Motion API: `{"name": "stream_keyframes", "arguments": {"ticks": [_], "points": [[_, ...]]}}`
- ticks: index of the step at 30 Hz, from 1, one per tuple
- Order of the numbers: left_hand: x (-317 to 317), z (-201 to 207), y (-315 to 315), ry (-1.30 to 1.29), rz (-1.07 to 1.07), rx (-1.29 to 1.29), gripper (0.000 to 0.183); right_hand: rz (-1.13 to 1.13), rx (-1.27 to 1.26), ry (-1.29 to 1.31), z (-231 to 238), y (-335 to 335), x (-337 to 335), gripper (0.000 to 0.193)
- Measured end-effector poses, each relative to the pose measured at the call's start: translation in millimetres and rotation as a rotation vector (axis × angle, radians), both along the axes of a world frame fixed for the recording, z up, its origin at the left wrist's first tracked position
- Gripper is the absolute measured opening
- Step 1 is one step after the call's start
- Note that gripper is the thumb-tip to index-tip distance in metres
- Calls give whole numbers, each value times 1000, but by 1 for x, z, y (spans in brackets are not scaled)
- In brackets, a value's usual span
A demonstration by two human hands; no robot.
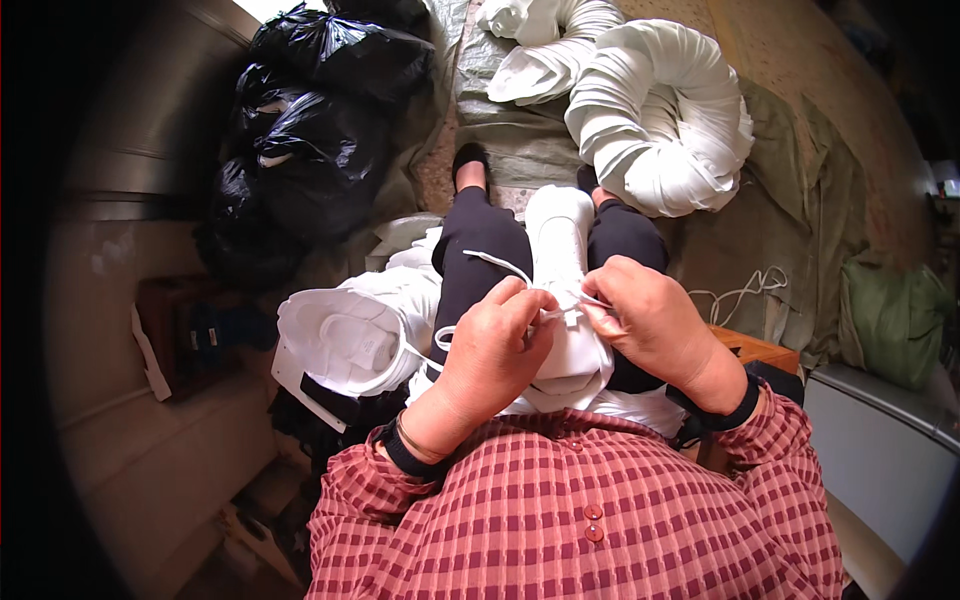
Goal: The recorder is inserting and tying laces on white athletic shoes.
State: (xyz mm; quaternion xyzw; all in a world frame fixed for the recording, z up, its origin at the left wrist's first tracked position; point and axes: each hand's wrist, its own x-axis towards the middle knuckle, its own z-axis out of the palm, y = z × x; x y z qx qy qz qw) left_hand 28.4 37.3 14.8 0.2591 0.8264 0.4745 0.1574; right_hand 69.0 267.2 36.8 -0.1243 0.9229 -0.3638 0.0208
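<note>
A white shoe upper point(560, 235) lies lengthwise between my thighs, its rounded toe pointing away from me. Both hands meet over its lacing area. My left hand point(510, 325) is closed in a pinch on a white shoelace point(497, 262), whose loose end sticks out to the far left. On the other side my right hand point(640, 315) pinches the lace close to the eyelets, fingertips against the upper. The exact grip of the fingertips is partly hidden. Another length of white lace trails out to the right, past my right hand.
At my left leans a stack of nested white shoe uppers point(355, 340). Curled rolls of white uppers point(660, 115) lie on the green cloth ahead. Black plastic bags point(310, 140) stand at the far left. To the right are a green bag point(895, 315) and a grey-white box point(880, 440).
</note>
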Motion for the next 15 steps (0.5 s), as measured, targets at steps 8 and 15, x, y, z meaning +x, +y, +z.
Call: {"name": "stream_keyframes", "arguments": {"ticks": [8, 15], "points": [[-15, 5, 3, -48, -42, -35, 13, -22, -124, -52, -23, 6, -14, 25], [-19, 9, 13, 280, -155, -285, 12, -139, -296, -260, -25, 9, -16, 15]]}}
